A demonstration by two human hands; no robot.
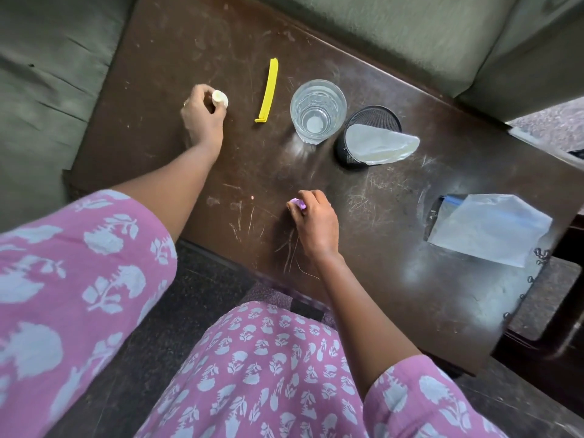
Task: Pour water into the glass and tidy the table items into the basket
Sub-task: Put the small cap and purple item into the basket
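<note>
Now the black mesh basket (342, 147) lies upper right; right hand (316, 223), pinching a purple piece (297, 204), is nearer than left hand (201, 116), holding a white round cap (220, 98).

Your sleeves (79, 263) are pink, printed with pale blue flowers. The table (189, 42) is dark brown, the clip (268, 91) yellow, the mesh basket (373, 116) black, and the bag (493, 229) at its right edge blue-striped.
</note>
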